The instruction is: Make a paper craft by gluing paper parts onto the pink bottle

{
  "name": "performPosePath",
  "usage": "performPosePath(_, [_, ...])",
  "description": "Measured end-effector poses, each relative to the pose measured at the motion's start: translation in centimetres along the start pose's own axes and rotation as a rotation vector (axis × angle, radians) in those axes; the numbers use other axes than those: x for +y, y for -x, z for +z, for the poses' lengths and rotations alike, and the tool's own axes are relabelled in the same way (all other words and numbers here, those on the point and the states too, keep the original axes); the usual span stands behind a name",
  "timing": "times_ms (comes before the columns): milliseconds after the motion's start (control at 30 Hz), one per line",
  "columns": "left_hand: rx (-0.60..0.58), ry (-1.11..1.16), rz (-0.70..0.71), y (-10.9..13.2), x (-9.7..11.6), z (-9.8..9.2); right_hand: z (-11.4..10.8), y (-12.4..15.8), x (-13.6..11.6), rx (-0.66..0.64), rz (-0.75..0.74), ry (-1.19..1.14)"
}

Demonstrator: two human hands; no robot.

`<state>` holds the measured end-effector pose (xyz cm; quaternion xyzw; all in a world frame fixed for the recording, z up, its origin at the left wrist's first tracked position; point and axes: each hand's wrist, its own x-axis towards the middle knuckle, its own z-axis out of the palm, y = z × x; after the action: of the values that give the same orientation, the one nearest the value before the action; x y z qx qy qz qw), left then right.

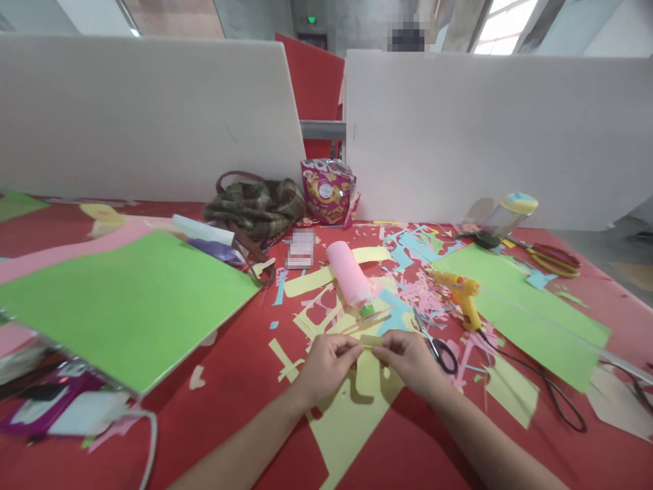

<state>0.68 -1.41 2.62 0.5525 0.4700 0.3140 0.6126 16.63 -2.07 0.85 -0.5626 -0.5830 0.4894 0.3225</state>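
My left hand (326, 364) and my right hand (408, 361) meet over the red table (239, 367), each pinching one end of a small yellow paper piece (368, 340). Beneath them lies a larger cut-out yellow paper sheet (352, 415). Just beyond the fingertips a pink glue bottle (349, 275) with a green tip lies on its side. Black-handled scissors (436, 344) rest right beside my right hand.
A yellow glue gun (462, 296) with a black cord lies on a green sheet (525, 306) at right. A big green sheet (127, 299) covers the left. A plaid bag (255, 204), snack packet (329, 190), jar (510, 211) and red-handled scissors (554, 258) stand near the white partitions.
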Motion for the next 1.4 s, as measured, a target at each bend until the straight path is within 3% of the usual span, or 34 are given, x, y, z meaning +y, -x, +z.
performPosePath(167, [0.039, 0.014, -0.008, 0.1, 0.1, 0.1, 0.3, 0.3, -0.3, 0.031, -0.003, -0.043])
performPosePath(433, [-0.015, 0.086, -0.228, 0.3, 0.8, 0.3, 0.1, 0.0, -0.3, 0.168, -0.016, -0.137])
performPosePath(833, [-0.073, 0.038, -0.176, 0.1, 0.0, 0.1, 0.1, 0.0, -0.2, 0.158, -0.049, -0.043])
performPosePath(1067, [-0.016, -0.038, -0.013, 0.2, 0.1, 0.0, 0.3, 0.4, -0.3, 0.089, -0.133, 0.118])
performPosePath(1200, [-0.009, -0.132, 0.077, 0.4, -0.2, -0.1, 0.6, 0.6, -0.3, 0.114, -0.134, 0.157])
performPosePath(1333, [0.153, -0.469, 0.283, 0.8, -1.0, 0.0, 1.4, 1.0, 0.0, 0.320, -0.268, 0.185])
performPosePath(1400, [0.235, -0.704, 0.454, 1.1, -1.6, 0.0, 2.0, 1.4, 0.1, 0.290, -0.351, 0.199])
